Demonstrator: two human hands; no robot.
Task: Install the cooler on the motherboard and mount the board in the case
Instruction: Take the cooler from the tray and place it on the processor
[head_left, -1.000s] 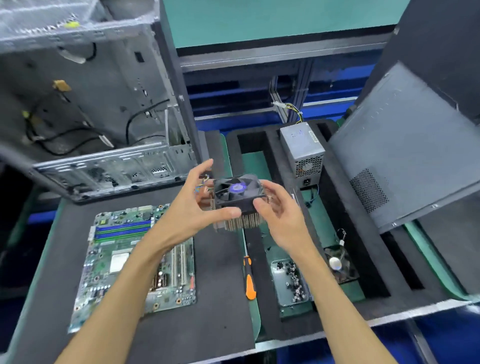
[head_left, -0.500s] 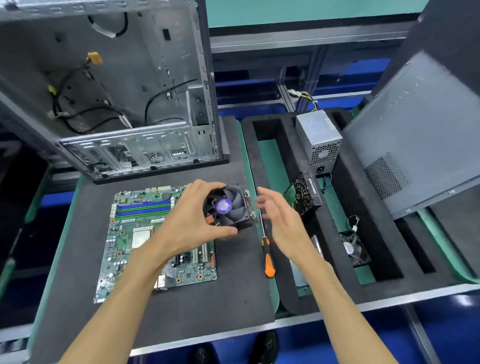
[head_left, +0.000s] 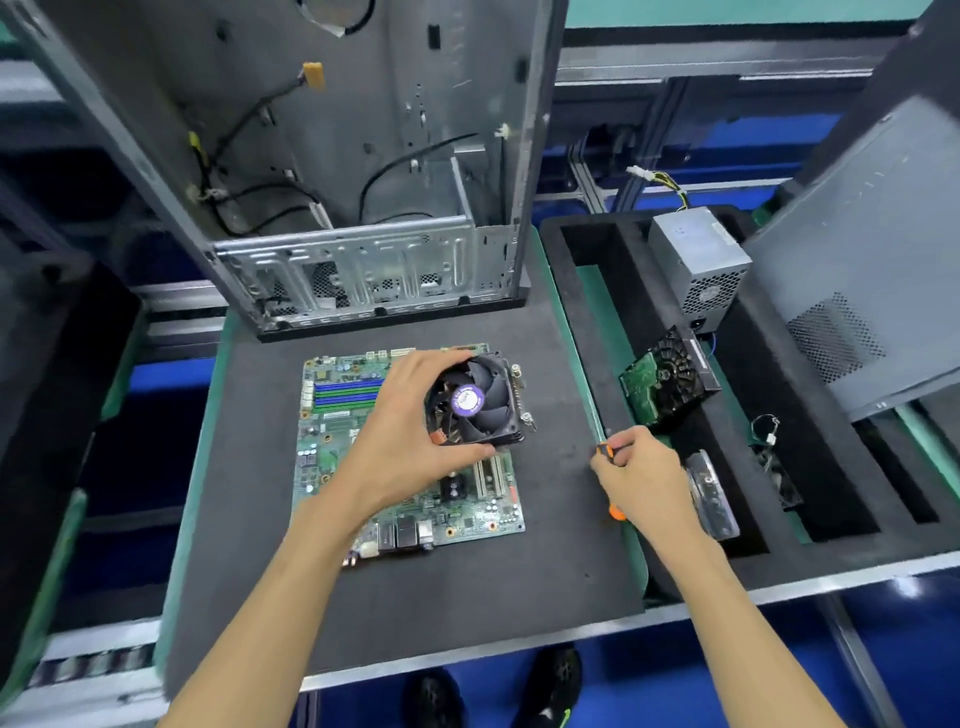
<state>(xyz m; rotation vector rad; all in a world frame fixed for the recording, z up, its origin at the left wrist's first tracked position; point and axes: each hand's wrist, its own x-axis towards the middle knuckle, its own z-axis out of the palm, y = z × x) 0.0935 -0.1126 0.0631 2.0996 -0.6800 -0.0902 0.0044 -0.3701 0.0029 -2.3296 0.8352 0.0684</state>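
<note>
on the dark foam mat (head_left: 395, 613), going from the left, the motherboard (head_left: 332, 467) lies flat with its blue memory slots toward the open case (head_left: 322, 156), which stands just behind it with loose cables hanging inside. the left hand (head_left: 410, 441) has its fingers and thumb wrapped round the cooler (head_left: 475, 402), fan side up, over the upper right part of the board; whether the heatsink base is already seated on the socket or only held just above it cannot be told from this angle. further right, at the mat's edge, the right hand (head_left: 641, 480) has its fingers curled round the orange-handled screwdriver (head_left: 615, 512), whose handle end peeks out below the hand (most of the tool is hidden). right again, a foam tray (head_left: 587, 332) holds a graphics card (head_left: 670, 387), a power supply (head_left: 698, 260) and a small fan (head_left: 776, 475), with the case's side panel (head_left: 857, 260) leaning beyond.

to do this step well, i would judge that the cooler should be set down square, its corner screws lined up over the board's mounting holes before any is driven, the left hand keeping it level. tightening the screws a little at a time in a diagonal order should spread pressure evenly; driving one corner fully first risks tilting the heatsink.
</note>
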